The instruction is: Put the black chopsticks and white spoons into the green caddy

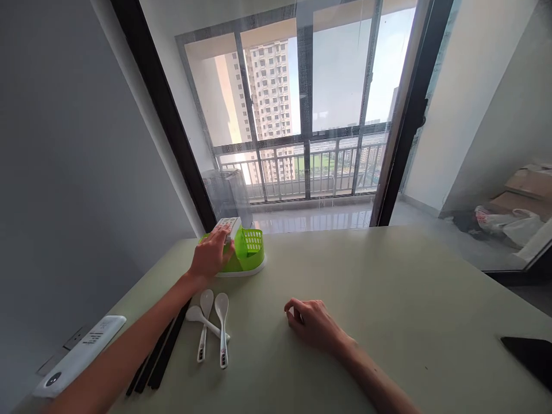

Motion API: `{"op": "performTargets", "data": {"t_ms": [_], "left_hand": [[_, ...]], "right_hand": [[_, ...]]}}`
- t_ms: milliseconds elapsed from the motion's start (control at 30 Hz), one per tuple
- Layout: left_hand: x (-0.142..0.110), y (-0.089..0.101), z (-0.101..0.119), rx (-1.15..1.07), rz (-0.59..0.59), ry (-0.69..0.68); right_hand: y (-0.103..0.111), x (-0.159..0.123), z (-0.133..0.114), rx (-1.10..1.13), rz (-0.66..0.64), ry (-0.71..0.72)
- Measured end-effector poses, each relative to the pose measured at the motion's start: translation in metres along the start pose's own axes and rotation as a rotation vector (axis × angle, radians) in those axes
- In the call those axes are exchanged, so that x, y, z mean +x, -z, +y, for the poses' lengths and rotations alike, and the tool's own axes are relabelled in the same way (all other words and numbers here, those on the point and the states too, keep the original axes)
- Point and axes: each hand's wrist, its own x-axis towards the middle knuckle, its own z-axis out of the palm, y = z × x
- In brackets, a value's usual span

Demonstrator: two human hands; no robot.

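My left hand reaches to the far left of the table and is closed on a white box with printed markings. The box sits at a green plastic basket with slotted walls and a white base. The palm hides part of the box and the basket's left side. My right hand rests on the tabletop with nothing in it. Its fingers are loosely curled, with a gap between thumb and forefinger. Between the hands lie three white spoons with patterned handles, one crossing another.
Dark chopsticks lie partly under my left forearm. A long white case is at the table's left edge by the wall. A black flat object lies at the right edge. Beyond the pale green table stands a glass door.
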Motion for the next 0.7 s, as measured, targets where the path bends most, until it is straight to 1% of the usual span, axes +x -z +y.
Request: {"op": "performTargets", "data": {"t_ms": [100, 200, 267, 333, 400, 433, 500, 567, 633, 700], "left_hand": [[-0.012, 0.006, -0.035, 0.039, 0.007, 0.082], [-0.021, 0.013, -0.059, 0.042, 0.012, 0.121], [-0.024, 0.015, -0.066, 0.054, 0.04, 0.106], [-0.025, 0.016, -0.061, 0.064, 0.101, 0.063], [-0.027, 0.015, -0.041, 0.039, 0.165, 0.022], [-0.029, 0.014, -0.024, 0.001, 0.178, 0.007], [-0.037, 0.01, 0.021, -0.137, 0.135, -0.063], [-0.047, 0.003, 0.075, -0.315, 0.039, -0.072], [-0.056, -0.008, 0.128, -0.52, -0.087, -0.054], [-0.061, -0.022, 0.171, -0.74, -0.233, -0.014]], "right_hand": [[0.0, 0.0, -0.001, 0.015, -0.005, -0.003], [-0.002, 0.0, 0.0, 0.012, 0.0, -0.011], [-0.004, 0.001, 0.001, 0.016, -0.001, -0.015], [-0.005, 0.001, 0.002, 0.028, -0.004, -0.025], [-0.004, 0.001, 0.002, 0.042, -0.009, -0.034], [-0.003, 0.002, 0.002, 0.048, -0.009, -0.039], [-0.001, 0.003, 0.0, 0.06, -0.013, -0.043], [0.0, 0.004, -0.002, 0.065, -0.012, -0.046], [-0.001, 0.006, -0.002, 0.055, -0.007, -0.043], [-0.004, 0.008, 0.001, 0.045, -0.002, -0.033]]}}
